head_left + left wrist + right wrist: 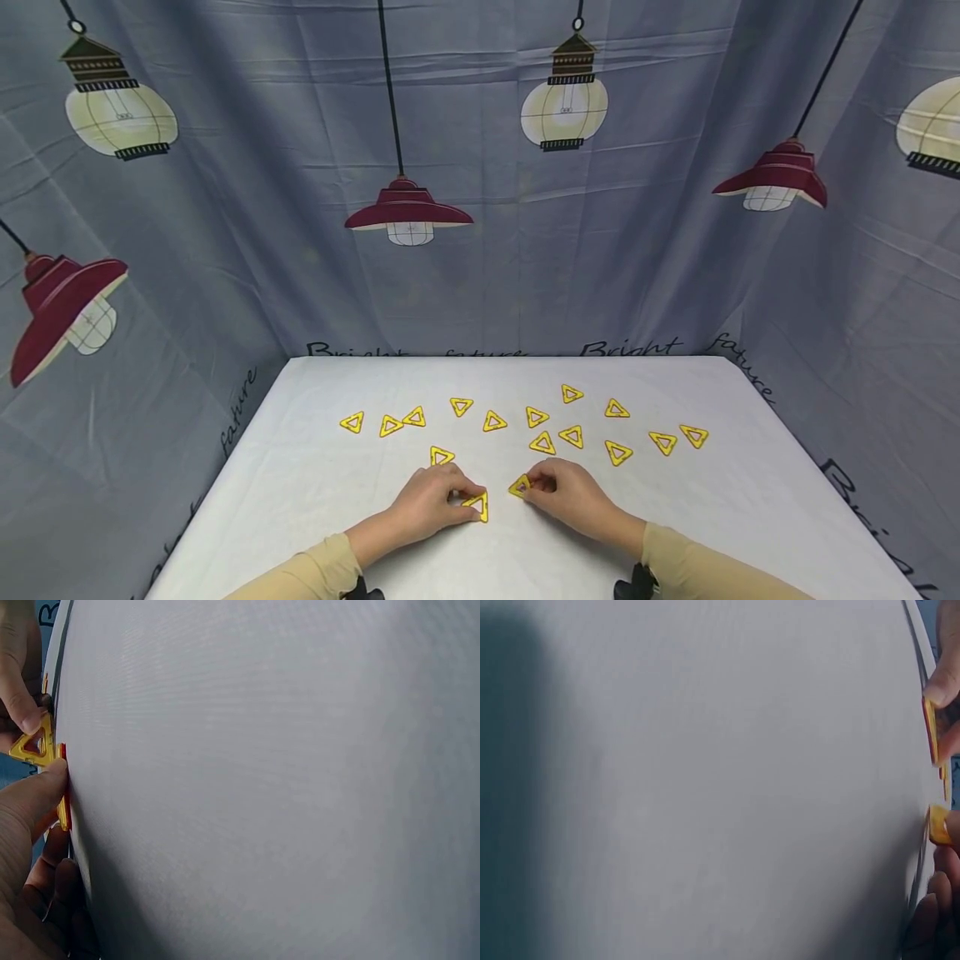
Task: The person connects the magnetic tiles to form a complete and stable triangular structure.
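My left hand [437, 502] pinches a yellow triangular frame [484, 507] between thumb and fingers, low over the white table. To its right, my right hand [572, 493] pinches another yellow triangular frame [514, 490] by one side. A gap separates the two pieces in the head view. In the left wrist view the left hand's piece [63, 814] is seen nearly edge-on, with red along its edge. The right hand's piece [936, 825] is partly cut off in the right wrist view. Just behind my left knuckles lies one more yellow triangle [442, 454], partly covered by the hand.
Several similar yellow triangles lie scattered across the far half of the white table [315, 492], such as one triangle [618, 460] at right and another [342, 422] at far left. A grey curtain [480, 292] printed with lamps surrounds the table's back and sides.
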Motion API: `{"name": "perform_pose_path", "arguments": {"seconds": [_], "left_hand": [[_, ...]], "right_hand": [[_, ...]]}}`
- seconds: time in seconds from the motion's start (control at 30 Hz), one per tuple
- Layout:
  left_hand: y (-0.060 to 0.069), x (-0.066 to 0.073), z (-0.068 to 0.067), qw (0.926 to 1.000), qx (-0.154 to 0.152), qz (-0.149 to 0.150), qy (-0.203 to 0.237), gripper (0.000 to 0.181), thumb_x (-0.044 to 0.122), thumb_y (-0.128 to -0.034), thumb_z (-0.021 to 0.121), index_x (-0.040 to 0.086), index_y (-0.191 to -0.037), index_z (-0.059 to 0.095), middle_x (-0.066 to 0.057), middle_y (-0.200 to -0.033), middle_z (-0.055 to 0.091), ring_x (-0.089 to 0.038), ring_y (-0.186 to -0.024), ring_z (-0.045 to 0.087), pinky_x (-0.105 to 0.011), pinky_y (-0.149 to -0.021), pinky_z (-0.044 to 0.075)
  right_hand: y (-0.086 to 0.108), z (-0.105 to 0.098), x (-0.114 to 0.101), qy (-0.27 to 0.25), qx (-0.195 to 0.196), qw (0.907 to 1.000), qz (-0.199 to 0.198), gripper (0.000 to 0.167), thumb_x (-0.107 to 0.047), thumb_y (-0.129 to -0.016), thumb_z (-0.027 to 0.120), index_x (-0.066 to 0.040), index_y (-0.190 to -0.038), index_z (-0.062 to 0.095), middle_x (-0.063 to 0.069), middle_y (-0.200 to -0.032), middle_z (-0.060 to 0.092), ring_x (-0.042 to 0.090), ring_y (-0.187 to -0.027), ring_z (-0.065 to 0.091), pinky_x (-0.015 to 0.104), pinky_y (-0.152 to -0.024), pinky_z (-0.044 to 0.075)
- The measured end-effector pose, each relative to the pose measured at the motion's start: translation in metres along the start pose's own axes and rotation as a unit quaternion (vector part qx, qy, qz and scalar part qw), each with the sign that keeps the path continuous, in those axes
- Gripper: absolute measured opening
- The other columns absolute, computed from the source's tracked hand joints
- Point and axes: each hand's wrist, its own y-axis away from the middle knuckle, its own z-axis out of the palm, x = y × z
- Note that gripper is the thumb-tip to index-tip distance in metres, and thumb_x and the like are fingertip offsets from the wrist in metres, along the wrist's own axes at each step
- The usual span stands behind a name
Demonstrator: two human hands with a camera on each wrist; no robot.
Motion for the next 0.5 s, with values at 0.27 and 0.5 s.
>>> {"name": "perform_pose_path", "arguments": {"seconds": [0.27, 0.5], "left_hand": [[0.0007, -0.0013, 0.0005, 1.0000, 0.004, 0.006, -0.007, 0.030, 0.037, -0.0848, 0.084, 0.026, -0.112, 0.080, 0.019, -0.095, 0.066, -0.003, -0.077, 0.054, -0.026, -0.070, 0.036], [-0.0001, -0.0048, 0.0035, 1.0000, -0.001, -0.001, -0.006, 0.030, 0.040, -0.0855, 0.083, 0.028, -0.113, 0.080, 0.021, -0.096, 0.065, -0.001, -0.079, 0.054, -0.025, -0.072, 0.037]], "right_hand": [[-0.0008, -0.0047, 0.0008, 0.053, -0.020, 0.9968, -0.057, 0.031, -0.016, -0.088, 0.080, -0.016, -0.119, 0.075, -0.015, -0.080, 0.054, 0.004, -0.072, 0.050, 0.024, -0.062, 0.044], [-0.0002, -0.0023, -0.0025, 0.045, -0.080, 0.9948, -0.044, 0.034, -0.024, -0.087, 0.082, -0.021, -0.120, 0.075, -0.016, -0.085, 0.056, 0.005, -0.075, 0.051, 0.025, -0.063, 0.044]]}}
